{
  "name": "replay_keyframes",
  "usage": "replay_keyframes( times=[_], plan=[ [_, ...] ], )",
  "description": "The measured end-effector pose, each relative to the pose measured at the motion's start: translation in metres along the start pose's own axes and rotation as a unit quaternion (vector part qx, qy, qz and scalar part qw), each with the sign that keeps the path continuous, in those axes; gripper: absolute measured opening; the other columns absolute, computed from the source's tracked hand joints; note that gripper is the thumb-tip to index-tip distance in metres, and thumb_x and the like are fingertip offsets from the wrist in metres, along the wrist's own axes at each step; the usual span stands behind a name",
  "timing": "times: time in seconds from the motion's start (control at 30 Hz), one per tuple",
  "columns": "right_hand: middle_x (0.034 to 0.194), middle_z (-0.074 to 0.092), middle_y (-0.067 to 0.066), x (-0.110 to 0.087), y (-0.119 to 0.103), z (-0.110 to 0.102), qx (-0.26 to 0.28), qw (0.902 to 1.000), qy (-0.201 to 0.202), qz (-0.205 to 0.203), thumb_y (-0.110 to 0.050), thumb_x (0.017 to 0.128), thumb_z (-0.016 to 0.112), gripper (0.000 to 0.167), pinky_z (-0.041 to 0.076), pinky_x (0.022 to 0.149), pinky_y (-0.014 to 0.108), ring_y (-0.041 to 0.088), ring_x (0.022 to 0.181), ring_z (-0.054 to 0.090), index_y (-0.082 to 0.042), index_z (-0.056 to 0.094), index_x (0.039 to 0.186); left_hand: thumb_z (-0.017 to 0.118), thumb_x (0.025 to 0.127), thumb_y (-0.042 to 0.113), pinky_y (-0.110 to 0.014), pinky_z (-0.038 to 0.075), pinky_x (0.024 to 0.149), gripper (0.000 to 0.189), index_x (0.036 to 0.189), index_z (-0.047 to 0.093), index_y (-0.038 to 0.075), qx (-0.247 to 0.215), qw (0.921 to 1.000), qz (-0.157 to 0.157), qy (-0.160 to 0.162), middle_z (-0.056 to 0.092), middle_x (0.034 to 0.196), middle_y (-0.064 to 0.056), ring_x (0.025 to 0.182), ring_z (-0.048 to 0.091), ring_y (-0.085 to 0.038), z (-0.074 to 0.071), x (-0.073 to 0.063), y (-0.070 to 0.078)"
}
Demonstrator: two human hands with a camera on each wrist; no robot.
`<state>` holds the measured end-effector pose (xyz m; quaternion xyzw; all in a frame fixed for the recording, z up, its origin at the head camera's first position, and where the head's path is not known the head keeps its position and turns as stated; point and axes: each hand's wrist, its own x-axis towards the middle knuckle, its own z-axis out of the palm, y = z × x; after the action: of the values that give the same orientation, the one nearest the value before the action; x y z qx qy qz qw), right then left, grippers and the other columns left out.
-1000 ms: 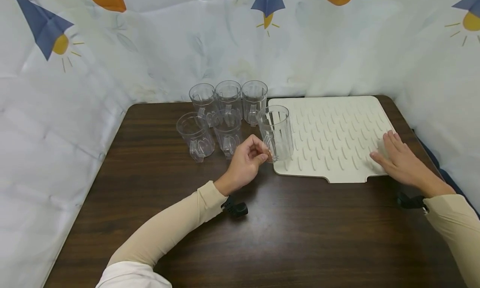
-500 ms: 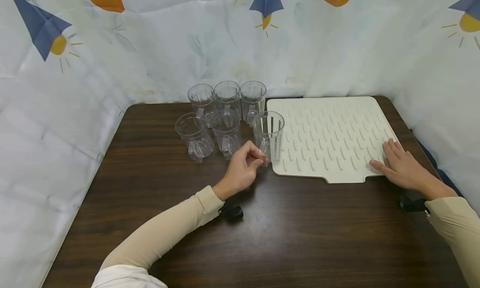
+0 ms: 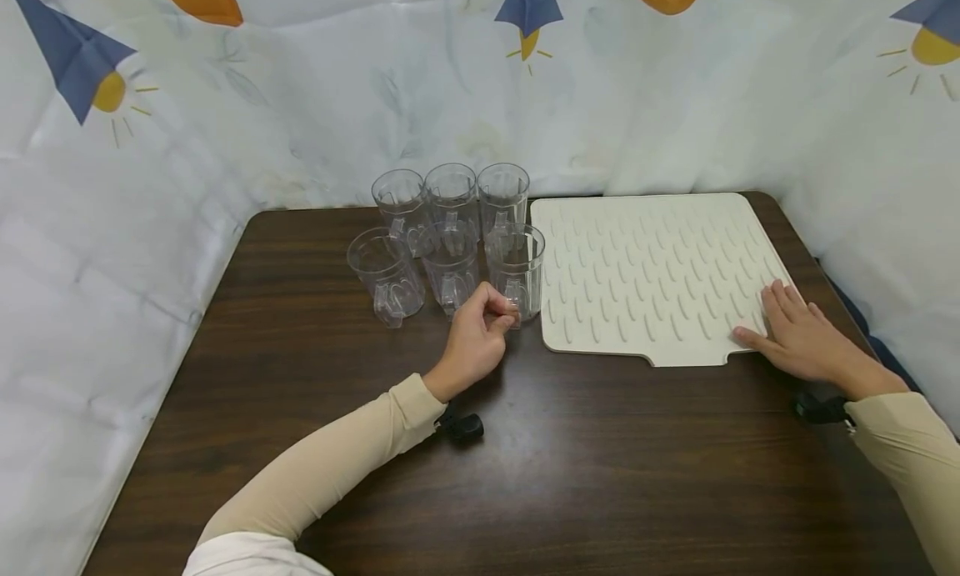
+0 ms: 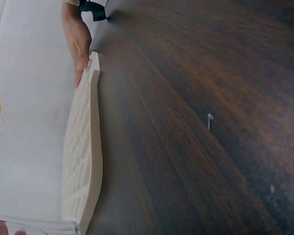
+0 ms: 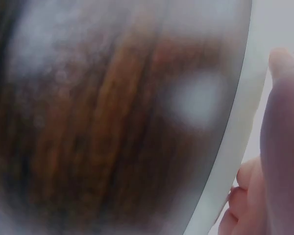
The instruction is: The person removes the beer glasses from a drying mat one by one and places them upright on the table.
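With thumb and fingers my left hand (image 3: pixel 474 343) pinches the handle of a clear mug (image 3: pixel 523 263) in the head view. That mug stands upright just left of a cream ridged board (image 3: pixel 660 276), in line with two mugs of the front row. Whether its base touches the table cannot be told. A sliver of its rim (image 4: pixel 54 225) shows low in the left wrist view. My right hand (image 3: pixel 806 338) rests with fingers extended on the board's near right corner. The right wrist view shows the board's edge (image 5: pixel 232 132) beside that hand, blurred.
Two other mugs, a left one (image 3: pixel 386 276) and a middle one (image 3: pixel 450 263), stand in front of a back row of three, including a right-hand mug (image 3: pixel 502 192). All are on a dark wooden table (image 3: pixel 600 476). A printed white cloth (image 3: pixel 337 101) hangs behind.
My left hand has brought the mug leftward and lower, from over the board's left edge to beside the front-row mugs. My right hand has stayed on the board.
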<state>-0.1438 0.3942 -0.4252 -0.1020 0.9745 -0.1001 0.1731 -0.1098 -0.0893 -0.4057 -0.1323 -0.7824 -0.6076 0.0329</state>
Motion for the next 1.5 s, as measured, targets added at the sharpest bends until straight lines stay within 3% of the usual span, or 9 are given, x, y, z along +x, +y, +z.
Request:
replay_keyframes(
  times=[0.3,0.63,1.13,1.37,1.5],
  plan=[
    [0.161,-0.008,0.047,0.001,-0.003,-0.004,-0.016,0.9999,0.001,0.002,-0.056,0.107,0.045,0.103,0.008,0.118,0.082,0.061,0.154,-0.009,0.019,-0.004,0.156,0.054,0.096,-0.015,-0.036,0.064,0.089,0.014,0.098,0.053,-0.002,0.035,0.9991,0.005,0.025,0.068,0.107,-0.023,0.099,0.074,-0.037,-0.003,0.002,-0.001],
    [0.161,-0.008,0.047,0.001,-0.004,-0.005,-0.030,0.9995,-0.001,0.009,-0.059,0.106,0.043,0.104,0.005,0.119,0.082,0.060,0.154,-0.009,0.019,-0.004,0.156,0.053,0.096,-0.014,-0.041,0.064,0.087,0.013,0.099,0.054,-0.002,0.053,0.9982,0.005,0.028,0.070,0.108,-0.023,0.099,0.073,-0.036,-0.003,0.002,-0.003],
    [0.162,-0.009,0.045,-0.001,-0.008,-0.005,-0.056,0.9980,-0.016,0.023,-0.068,0.104,0.038,0.109,0.001,0.120,0.080,0.059,0.154,-0.008,0.019,-0.003,0.156,0.060,0.098,-0.008,-0.033,0.065,0.079,0.010,0.098,0.060,0.002,0.074,0.9968,0.015,0.027,0.075,0.107,-0.017,0.096,0.077,-0.030,0.002,-0.004,-0.011],
    [0.162,-0.007,0.046,-0.004,-0.011,-0.003,-0.070,0.9969,-0.023,0.028,-0.069,0.104,0.036,0.110,0.001,0.120,0.080,0.060,0.154,-0.006,0.020,-0.001,0.156,0.064,0.097,-0.005,-0.032,0.064,0.084,0.008,0.099,0.061,0.003,0.077,0.9967,0.016,0.020,0.075,0.107,-0.016,0.097,0.076,-0.029,0.003,-0.003,-0.010],
    [0.162,-0.007,0.046,-0.005,-0.012,-0.004,-0.069,0.9970,-0.021,0.028,-0.069,0.104,0.036,0.110,0.001,0.120,0.080,0.060,0.154,-0.005,0.020,0.000,0.156,0.066,0.097,-0.001,-0.038,0.064,0.089,0.011,0.104,0.063,0.005,0.090,0.9958,0.015,0.012,0.075,0.109,-0.014,0.101,0.075,-0.028,0.000,-0.004,-0.009]
  ],
)
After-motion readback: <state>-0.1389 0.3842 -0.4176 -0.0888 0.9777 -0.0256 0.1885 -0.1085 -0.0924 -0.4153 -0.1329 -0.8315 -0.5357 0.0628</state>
